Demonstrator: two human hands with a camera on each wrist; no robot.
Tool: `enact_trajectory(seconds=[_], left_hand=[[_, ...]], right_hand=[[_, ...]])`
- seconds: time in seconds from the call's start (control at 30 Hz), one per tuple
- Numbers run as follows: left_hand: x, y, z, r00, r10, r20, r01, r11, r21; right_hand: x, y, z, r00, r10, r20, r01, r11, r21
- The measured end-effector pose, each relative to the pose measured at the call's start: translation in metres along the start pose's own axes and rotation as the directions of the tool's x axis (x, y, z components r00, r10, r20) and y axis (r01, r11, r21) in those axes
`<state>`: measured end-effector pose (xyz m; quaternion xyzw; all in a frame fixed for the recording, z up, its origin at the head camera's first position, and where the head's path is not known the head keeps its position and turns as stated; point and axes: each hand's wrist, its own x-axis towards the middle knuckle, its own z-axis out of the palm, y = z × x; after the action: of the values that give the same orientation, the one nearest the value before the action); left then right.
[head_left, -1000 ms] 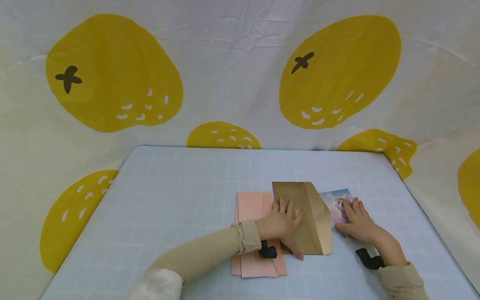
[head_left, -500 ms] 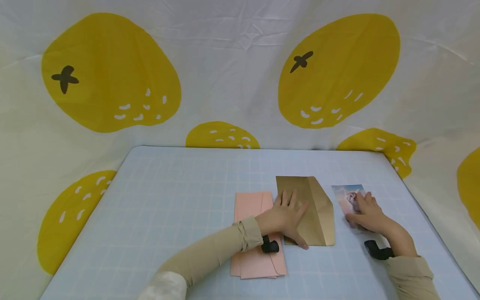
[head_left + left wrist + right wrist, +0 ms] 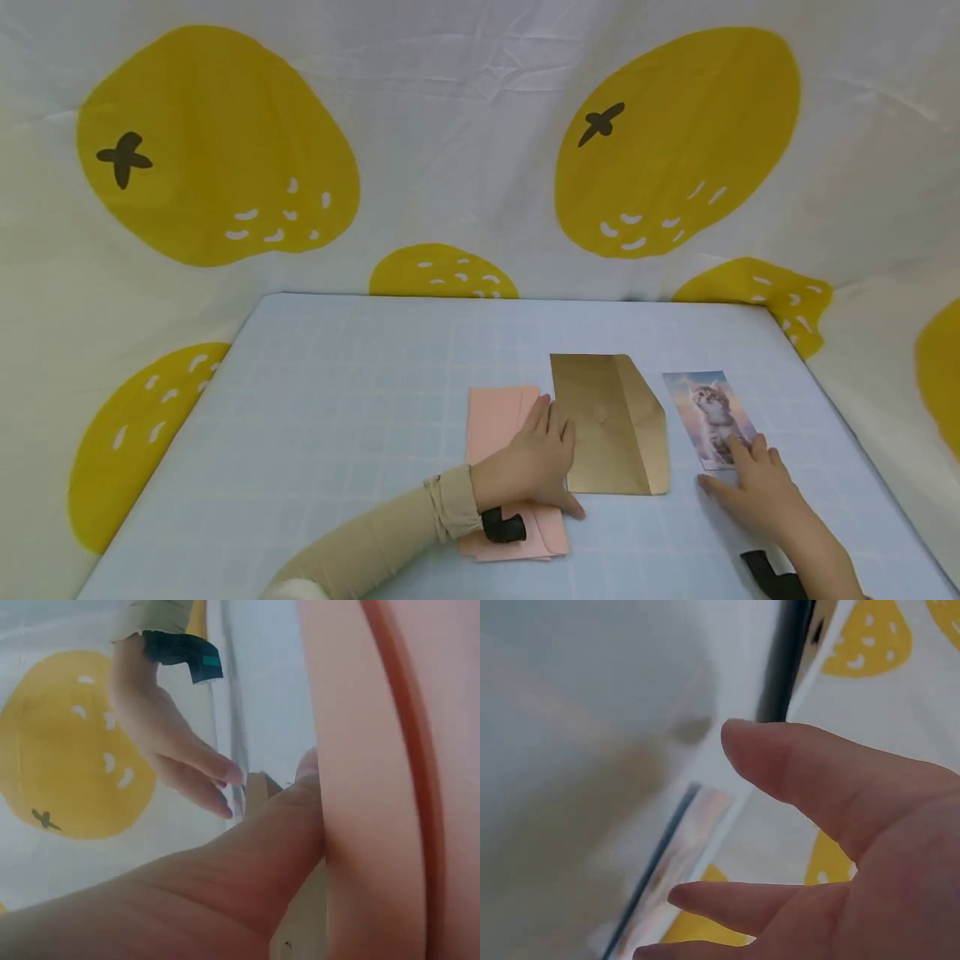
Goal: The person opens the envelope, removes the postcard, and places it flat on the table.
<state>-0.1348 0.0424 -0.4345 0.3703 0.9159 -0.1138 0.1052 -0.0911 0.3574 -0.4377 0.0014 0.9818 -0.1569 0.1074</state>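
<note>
My left hand (image 3: 531, 460) is over the right side of the pink envelopes (image 3: 495, 425), its fingers extended beside the left edge of the brown envelope (image 3: 592, 425). That brown envelope lies flat with its pointed flap (image 3: 647, 433) unfolded to the right. To its right is a kitten picture card (image 3: 708, 412), face up on the table. My right hand (image 3: 761, 492) is at the card's lower right corner, fingers apart and nothing gripped. In the right wrist view, the thumb (image 3: 780, 750) and fingers are spread near the card (image 3: 675, 862).
The table (image 3: 360, 400) has a pale blue grid cover. Behind and beside it hangs a white cloth (image 3: 457, 150) printed with yellow fruit shapes. Black bands with camera mounts (image 3: 504, 527) are on both wrists.
The brown envelope and the kitten card moved apart, the card going right. Both hands have since drawn back: the left off the brown envelope toward the pink ones, the right toward the card's lower edge.
</note>
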Motion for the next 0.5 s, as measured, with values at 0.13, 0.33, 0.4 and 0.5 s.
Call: enact_trajectory(seconds=[0.13,0.33,0.4,0.5], left_hand=[[0.000,0.005,0.002,1.000,-0.012,0.004,0.012,1.000,-0.004],[0.008,0.012,0.004,0.999,-0.045,-0.024,0.045,0.999,0.004],[0.011,0.015,0.005,0.998,-0.060,-0.030,0.060,0.998,0.009],[0.015,0.019,0.003,0.996,-0.084,-0.036,0.086,0.996,0.040]], right_hand=[[0.000,-0.004,0.009,1.000,0.022,0.013,-0.022,1.000,-0.002],[0.006,-0.005,0.010,0.998,0.063,0.022,-0.062,0.998,-0.024],[0.009,-0.005,0.009,0.998,0.063,0.014,-0.063,0.998,-0.032],[0.013,-0.005,0.008,0.999,0.044,-0.018,-0.045,0.998,-0.038]])
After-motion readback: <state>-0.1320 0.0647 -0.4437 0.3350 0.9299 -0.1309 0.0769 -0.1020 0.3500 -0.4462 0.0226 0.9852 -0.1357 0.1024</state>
